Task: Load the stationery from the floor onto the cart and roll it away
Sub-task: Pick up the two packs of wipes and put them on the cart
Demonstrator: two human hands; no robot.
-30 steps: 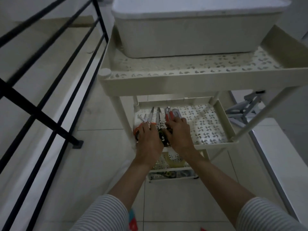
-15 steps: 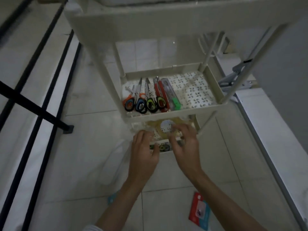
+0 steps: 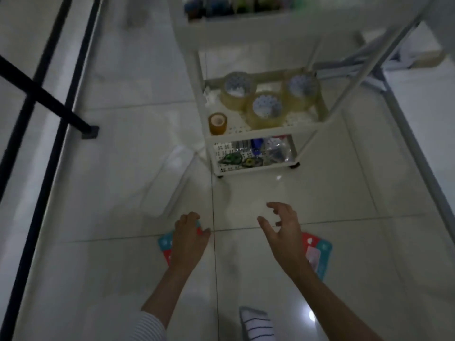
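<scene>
Head view: both hands have dropped from the white plastic cart [image 3: 258, 137] to the floor; left hand [image 3: 189, 238] presses one red-and-teal packet [image 3: 164, 243], right hand [image 3: 283, 232] spreads released above another [image 3: 317, 254].

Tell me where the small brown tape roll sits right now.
In the head view, the small brown tape roll stands at the front left corner of the cart shelf, left of three clear tape rolls.

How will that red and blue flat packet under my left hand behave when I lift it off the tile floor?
The packet looks thin and lies flat on the glossy floor, so it is probably light and may bend a little. Flat against smooth tile, its edge could be hard to get under; it may slide first. The left hand already rests on it, so pinching a corner seems easiest.
</scene>
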